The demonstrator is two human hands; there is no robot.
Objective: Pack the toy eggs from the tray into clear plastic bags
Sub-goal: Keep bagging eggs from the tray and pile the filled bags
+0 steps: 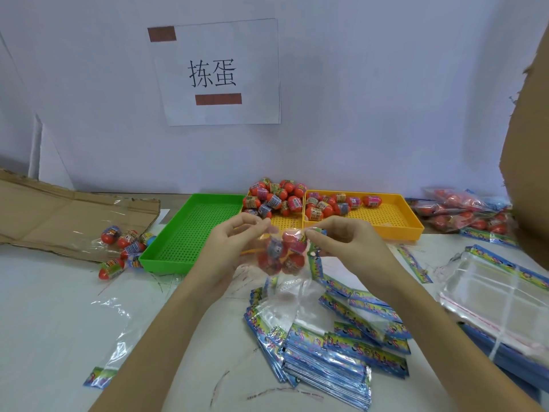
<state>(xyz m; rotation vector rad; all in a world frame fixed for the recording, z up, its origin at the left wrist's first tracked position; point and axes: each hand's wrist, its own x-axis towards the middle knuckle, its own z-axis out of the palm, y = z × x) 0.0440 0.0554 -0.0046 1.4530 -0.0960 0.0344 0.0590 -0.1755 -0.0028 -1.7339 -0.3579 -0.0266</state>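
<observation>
Both hands hold one clear plastic bag (282,254) with several red toy eggs inside, raised above the table centre. My left hand (234,242) pinches the bag's upper left edge. My right hand (344,239) pinches the upper right edge by its colourful header strip. Behind them, an orange tray (398,224) holds a pile of red toy eggs (276,197) with printed wrappers. An empty green tray (190,233) lies to its left.
Loose eggs (124,242) lie left of the green tray beside flattened cardboard (59,212). Stacked empty bags with blue headers (326,352) sit in front of me, more clear bags (490,298) to the right. Filled bags (463,212) are piled far right near a cardboard box (528,144).
</observation>
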